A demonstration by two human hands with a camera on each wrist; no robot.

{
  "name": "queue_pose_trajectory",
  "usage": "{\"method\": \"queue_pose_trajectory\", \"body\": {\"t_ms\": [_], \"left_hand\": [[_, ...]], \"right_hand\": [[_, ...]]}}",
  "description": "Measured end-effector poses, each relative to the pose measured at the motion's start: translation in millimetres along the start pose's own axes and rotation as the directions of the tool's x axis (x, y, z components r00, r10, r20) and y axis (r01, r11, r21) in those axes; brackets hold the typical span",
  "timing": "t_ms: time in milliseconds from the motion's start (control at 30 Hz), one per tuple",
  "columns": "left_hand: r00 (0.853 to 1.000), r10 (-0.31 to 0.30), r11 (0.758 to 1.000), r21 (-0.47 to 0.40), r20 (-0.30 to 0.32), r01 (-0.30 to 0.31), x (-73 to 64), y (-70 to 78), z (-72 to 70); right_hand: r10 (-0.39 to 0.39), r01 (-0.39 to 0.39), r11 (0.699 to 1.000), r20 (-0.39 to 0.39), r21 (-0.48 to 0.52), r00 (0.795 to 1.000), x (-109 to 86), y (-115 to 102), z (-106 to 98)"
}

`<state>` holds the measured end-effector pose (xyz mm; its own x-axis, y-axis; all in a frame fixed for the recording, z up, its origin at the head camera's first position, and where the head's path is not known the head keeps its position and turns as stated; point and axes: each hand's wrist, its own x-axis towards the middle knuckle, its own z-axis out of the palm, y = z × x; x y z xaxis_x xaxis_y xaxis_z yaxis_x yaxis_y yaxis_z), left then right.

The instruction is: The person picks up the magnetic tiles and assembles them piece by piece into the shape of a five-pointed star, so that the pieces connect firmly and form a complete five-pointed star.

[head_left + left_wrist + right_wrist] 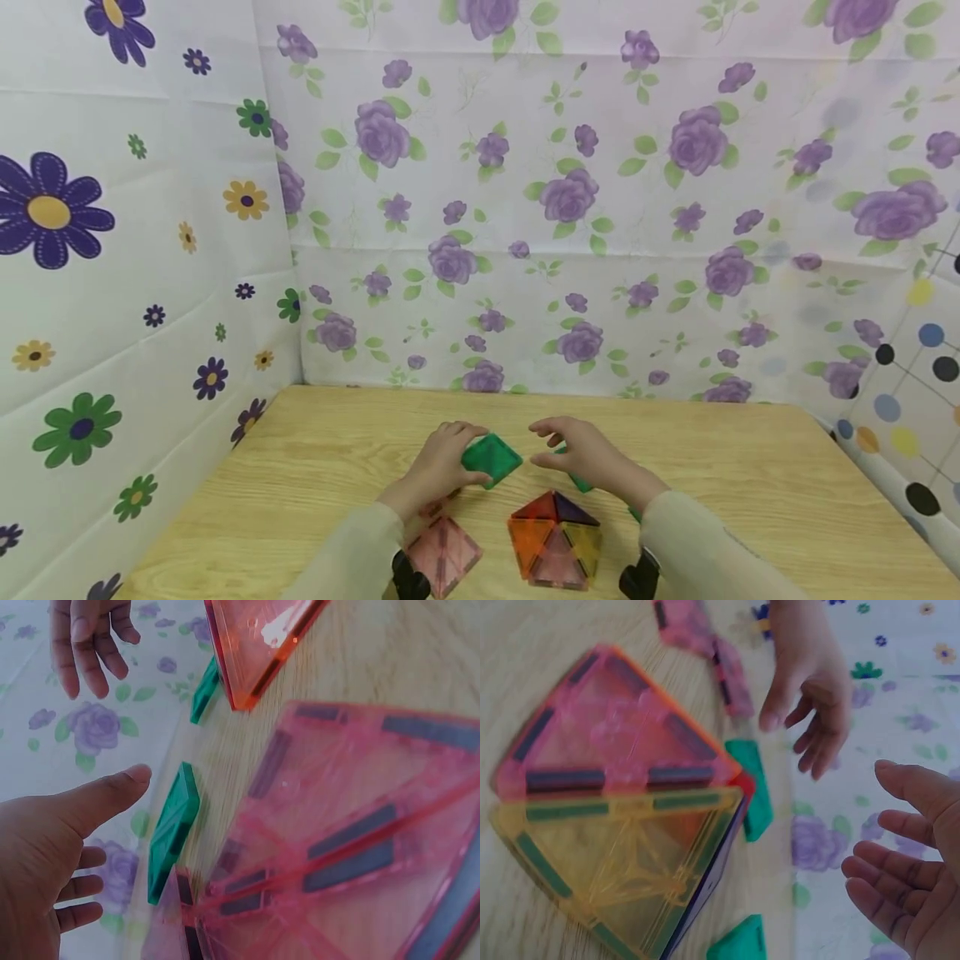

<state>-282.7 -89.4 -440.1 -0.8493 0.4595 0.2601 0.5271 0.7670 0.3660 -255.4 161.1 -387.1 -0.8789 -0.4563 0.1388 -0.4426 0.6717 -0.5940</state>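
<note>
My left hand (441,465) is beside a green translucent magnetic tile piece (491,460), thumb and fingers spread around its left side. In the left wrist view a gap shows between the thumb and that green piece (174,832). My right hand (581,454) hovers with parted, slightly bent fingers and holds nothing. Another green tile (581,482) lies partly hidden behind it. Closer to me stands a raised shape of triangular magnetic tiles (557,542) in red, purple, orange, yellow and pink. Left of it lies a pink tile shape (444,554).
A smaller pink piece (441,505) sits by my left wrist. More green (634,514) peeks out beside my right forearm. The wooden table (337,442) meets a flowered cloth (517,317) at the back, with patterned cloths on both sides.
</note>
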Motion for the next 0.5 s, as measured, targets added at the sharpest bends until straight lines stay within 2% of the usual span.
{"method": "queue_pose_trajectory", "body": {"t_ms": [267,500], "left_hand": [[0.996,-0.064,0.998,0.023,0.069,0.062,1.4,-6.0,6.5],[0.996,-0.07,0.994,0.089,0.062,0.064,4.2,-8.1,9.5]], "right_hand": [[0.055,-0.053,0.998,0.059,-0.035,0.997,23.9,13,19],[0.078,-0.074,0.996,0.105,-0.041,0.991,39.5,14,25]]}}
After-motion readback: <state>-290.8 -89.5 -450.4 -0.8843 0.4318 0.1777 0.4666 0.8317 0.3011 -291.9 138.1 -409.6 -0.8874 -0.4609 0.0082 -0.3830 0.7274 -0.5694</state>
